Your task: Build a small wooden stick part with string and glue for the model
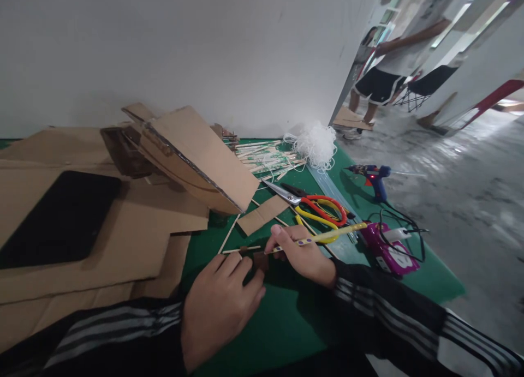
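Note:
My right hand point(301, 251) is closed around a yellow patterned pencil point(331, 234), its tip down at a small brown cardboard piece point(261, 261). My left hand point(223, 300) rests on the green table point(286, 322), fingers bent and pressed beside that piece and a thin wooden stick point(241, 250). Whether its fingertips grip the piece or only hold it down cannot be made out. Just beyond the hands lie a cardboard strip point(262, 214) and scissors point(323, 210) with red and yellow handles.
Cardboard sheets point(164, 257) with a black tablet point(65, 219) and a cardboard structure point(200, 153) fill the left. Sticks point(266, 156) and white string point(315, 145) lie behind. A blue glue gun point(374, 179) and purple power strip point(388, 249) sit right. A person point(393, 66) stands beyond.

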{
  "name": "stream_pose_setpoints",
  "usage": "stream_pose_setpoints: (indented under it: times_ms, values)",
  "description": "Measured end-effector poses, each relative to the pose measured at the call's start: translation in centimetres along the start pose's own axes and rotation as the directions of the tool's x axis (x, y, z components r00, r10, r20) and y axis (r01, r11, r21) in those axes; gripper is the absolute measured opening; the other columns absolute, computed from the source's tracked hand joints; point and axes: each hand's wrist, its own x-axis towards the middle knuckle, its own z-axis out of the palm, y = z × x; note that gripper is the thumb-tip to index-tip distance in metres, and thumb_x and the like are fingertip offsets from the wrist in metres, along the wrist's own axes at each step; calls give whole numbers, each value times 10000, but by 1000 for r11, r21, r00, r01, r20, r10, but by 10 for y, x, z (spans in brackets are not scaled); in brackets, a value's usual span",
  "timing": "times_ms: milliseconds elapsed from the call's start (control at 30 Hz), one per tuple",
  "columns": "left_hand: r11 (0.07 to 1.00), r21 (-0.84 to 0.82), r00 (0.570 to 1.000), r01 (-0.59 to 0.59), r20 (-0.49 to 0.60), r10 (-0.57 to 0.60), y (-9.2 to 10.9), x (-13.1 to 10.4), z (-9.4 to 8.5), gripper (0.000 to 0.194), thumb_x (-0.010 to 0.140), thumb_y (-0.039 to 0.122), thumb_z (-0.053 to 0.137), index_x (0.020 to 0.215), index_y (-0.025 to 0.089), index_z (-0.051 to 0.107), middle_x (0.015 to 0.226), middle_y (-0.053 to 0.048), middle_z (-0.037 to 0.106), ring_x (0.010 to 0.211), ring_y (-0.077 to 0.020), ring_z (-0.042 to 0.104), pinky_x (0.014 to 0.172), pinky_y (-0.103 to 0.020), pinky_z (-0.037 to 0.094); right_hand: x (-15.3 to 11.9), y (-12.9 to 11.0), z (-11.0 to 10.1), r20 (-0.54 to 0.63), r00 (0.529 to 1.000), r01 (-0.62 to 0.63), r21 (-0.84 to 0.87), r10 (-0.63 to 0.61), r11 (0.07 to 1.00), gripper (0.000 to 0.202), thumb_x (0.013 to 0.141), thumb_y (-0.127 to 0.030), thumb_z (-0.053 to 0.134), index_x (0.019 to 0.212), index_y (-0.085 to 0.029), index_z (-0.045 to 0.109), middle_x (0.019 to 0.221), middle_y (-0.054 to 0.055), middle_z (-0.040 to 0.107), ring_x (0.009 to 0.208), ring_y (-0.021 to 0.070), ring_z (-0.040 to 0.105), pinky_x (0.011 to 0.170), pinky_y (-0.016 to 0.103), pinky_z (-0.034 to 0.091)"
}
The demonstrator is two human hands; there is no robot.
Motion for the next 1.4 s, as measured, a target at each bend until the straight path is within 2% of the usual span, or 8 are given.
stream_pose_setpoints:
  times_ms: [100,233,367,467,667,833,1000,1400]
  values:
    - [999,46,1000,-14,19,14,5,-3,1,210,870,266,563,1028,186,674,767,-26,648,704,-216,597,595,-366,404,1,2,3,-8,999,-38,-2,38,999,449,938,-485,468,652,-160,589,538,-7,571,458,94,514,440,198,368]
    - [998,70,996,-9,90,3,13,-9,6,323,852,259,602,1151,142,639,680,-13,657,600,-198,608,527,-350,401,1,0,6,-21,1000,21,-98,-23,995,429,879,-405,579,536,-173,469,486,-25,522,469,85,466,450,199,332]
    - [997,71,978,-5,209,-10,18,-11,4,388,840,285,625,1193,124,618,651,-21,679,567,-204,634,501,-333,425,-1,-1,8,-3,998,62,-112,-62,992,423,865,-391,604,528,-168,482,499,-27,527,479,80,455,444,196,315]
    - [998,69,967,6,254,-23,19,-10,1,393,841,306,626,1190,127,621,641,-28,686,560,-208,647,491,-321,440,-2,2,9,15,996,84,-96,-83,992,422,871,-396,603,532,-164,509,504,-28,543,475,74,459,436,190,312]
    - [996,84,967,-5,255,-16,18,-9,0,400,841,310,626,1197,126,619,609,-30,682,528,-207,648,473,-305,449,-1,4,10,35,995,95,-111,-92,989,412,883,-361,586,528,-168,502,512,-19,565,479,78,479,435,188,321]
    - [996,85,968,-7,250,-14,18,-9,1,451,840,321,627,1244,122,590,591,-26,676,523,-196,648,476,-285,443,-1,2,9,-26,995,91,-166,-96,982,412,902,-362,557,544,-178,472,486,-31,519,473,84,460,465,206,331]
    - [997,81,966,-2,260,-19,18,-9,0,452,836,320,633,1244,130,593,613,-32,686,537,-196,652,483,-284,448,-2,2,9,3,995,95,-172,-96,980,423,892,-365,566,528,-177,464,497,-28,527,479,84,462,458,207,322]
    - [997,75,965,-5,261,-15,18,-8,-1,501,834,316,641,1290,124,566,590,-30,675,520,-213,647,467,-309,460,-1,3,10,-50,994,84,-207,-96,975,417,912,-374,534,550,-174,481,493,-35,502,483,84,446,477,213,320]
